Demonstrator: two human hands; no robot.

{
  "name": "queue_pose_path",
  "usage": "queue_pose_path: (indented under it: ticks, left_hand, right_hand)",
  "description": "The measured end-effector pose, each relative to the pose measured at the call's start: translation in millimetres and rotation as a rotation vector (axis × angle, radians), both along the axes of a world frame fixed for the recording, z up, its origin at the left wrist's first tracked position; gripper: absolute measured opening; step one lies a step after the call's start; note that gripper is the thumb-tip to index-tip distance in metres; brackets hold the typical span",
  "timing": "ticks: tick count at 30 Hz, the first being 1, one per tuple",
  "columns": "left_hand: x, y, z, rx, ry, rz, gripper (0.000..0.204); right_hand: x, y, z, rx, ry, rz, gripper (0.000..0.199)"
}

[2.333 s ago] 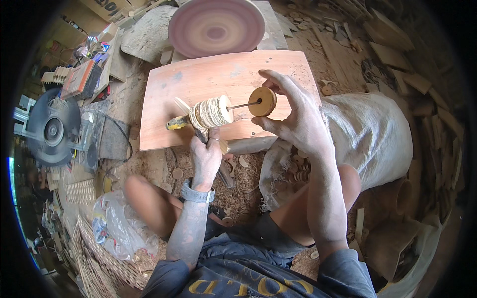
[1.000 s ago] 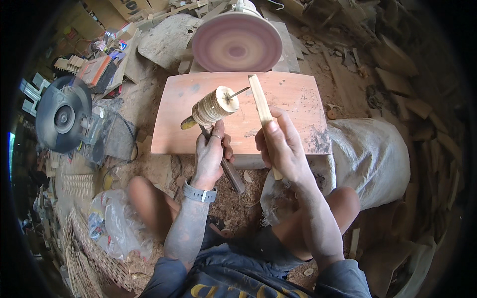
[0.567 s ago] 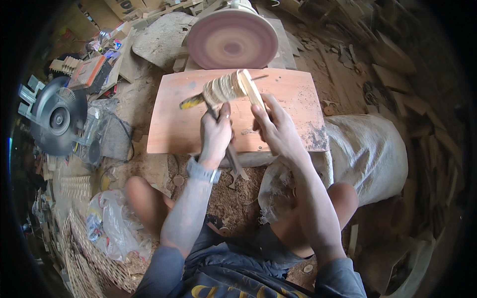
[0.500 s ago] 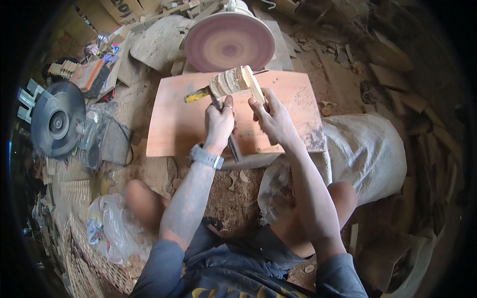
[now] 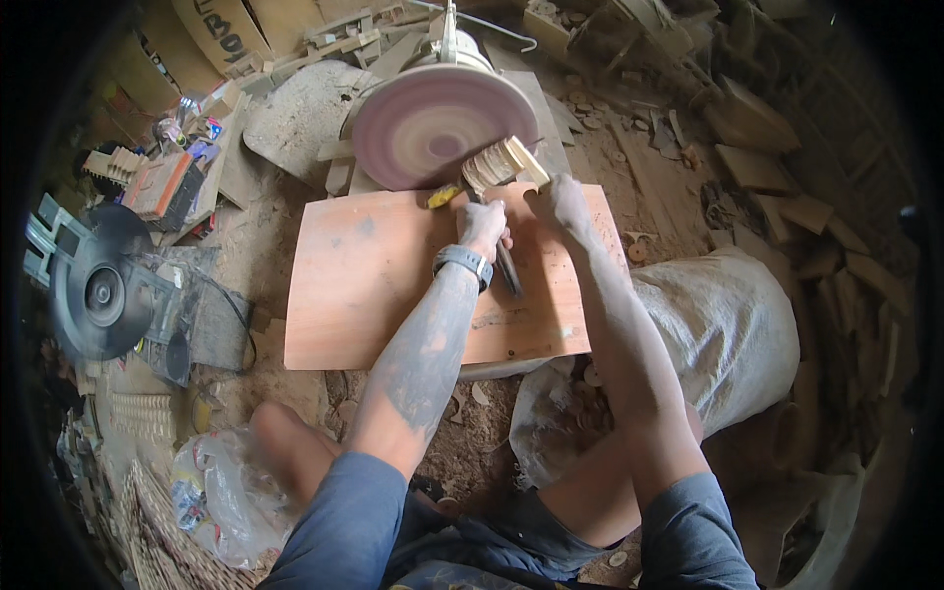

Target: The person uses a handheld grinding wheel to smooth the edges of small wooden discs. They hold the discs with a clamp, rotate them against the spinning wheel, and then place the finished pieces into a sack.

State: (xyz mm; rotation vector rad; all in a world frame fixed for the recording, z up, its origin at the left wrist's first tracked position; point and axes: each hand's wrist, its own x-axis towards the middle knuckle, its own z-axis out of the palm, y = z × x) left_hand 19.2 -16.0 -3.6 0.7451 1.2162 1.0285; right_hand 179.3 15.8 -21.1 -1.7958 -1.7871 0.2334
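My left hand [image 5: 484, 228] is wrapped round a dark bar [image 5: 508, 273] slanting over the wooden board [image 5: 344, 285]. Beyond that hand, a yellow-and-black end piece [image 5: 442, 197] sticks out to the left. A pale, ribbed, roughly cylindrical block [image 5: 486, 169] lies across the bar's far end; its exact kind is unclear. On its right end is a flat strip of pale wood [image 5: 527, 160], gripped at its near end by my right hand [image 5: 564, 205], whose fingers are partly hidden. The block overlaps the lower right of a large round sanding disc [image 5: 444, 123]; whether they touch, I cannot tell.
To the left stands a machine with a dark round wheel [image 5: 103, 285]. A white sack [image 5: 723, 339] bulges beside the board on the right. Wood offcuts [image 5: 762, 162] pile up at the far right, and a clear plastic bag [image 5: 231, 492] lies by my left knee.
Both hands have moved forward to the board's far edge, bringing the ribbed block against or in front of the disc. My view has shifted too; the board now appears lower.
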Motion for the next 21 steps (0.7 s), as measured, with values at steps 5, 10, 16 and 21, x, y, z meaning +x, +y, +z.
queue_pose_path:
  ticks: [5, 10, 16, 21]
  left_hand:
    - [3, 9, 2, -0.036, 0.022, -0.006, 0.016]
    - [9, 8, 5, -0.023, 0.030, -0.028, 0.017]
    - [12, 12, 4, -0.018, 0.064, -0.014, 0.016]
    - [17, 10, 7, -0.030, 0.082, 0.003, 0.013]
  right_hand:
    - [3, -1, 2, -0.011, 0.033, 0.026, 0.019]
    - [-3, -18, 24, -0.100, 0.084, -0.038, 0.025]
    - [2, -18, 22, -0.117, 0.121, -0.056, 0.034]
    - [2, -11, 20, -0.052, 0.117, -0.073, 0.035]
